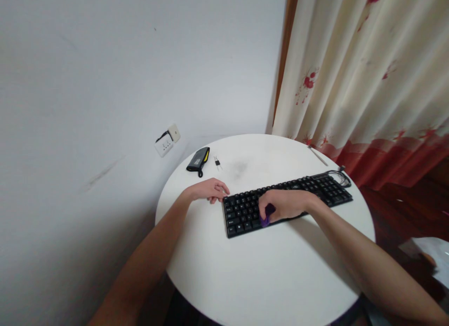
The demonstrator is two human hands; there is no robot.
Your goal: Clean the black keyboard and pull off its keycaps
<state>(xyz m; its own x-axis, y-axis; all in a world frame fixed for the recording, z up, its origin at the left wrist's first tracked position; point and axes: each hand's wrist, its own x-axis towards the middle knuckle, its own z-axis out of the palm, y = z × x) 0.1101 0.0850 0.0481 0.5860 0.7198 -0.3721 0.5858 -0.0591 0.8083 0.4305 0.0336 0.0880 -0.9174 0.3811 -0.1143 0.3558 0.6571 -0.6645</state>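
Observation:
A black keyboard (242, 214) lies at a slant across the white round table (224, 279). My right hand (286, 203) is over its left-middle keys, fingers closed on a purple wad (265, 220) that is pressed down onto the lower rows. Most of the wad is hidden by the fingers, so I cannot tell whether it is cloth or gel. At the keyboard's upper left corner rests my left hand (209, 189), fingers stretched out and holding nothing, the fingertips against the edge. A bundled cable (338, 177) lies at the keyboard's far right end.
Toward the back left of the table are a grey pouch (199, 160) with a yellow patch and a small black piece with thin prongs (218, 163). A thin stick-like tool (318, 156) lies near the back right rim. A wall with a socket (163, 144) and a curtain (336, 92) border the table.

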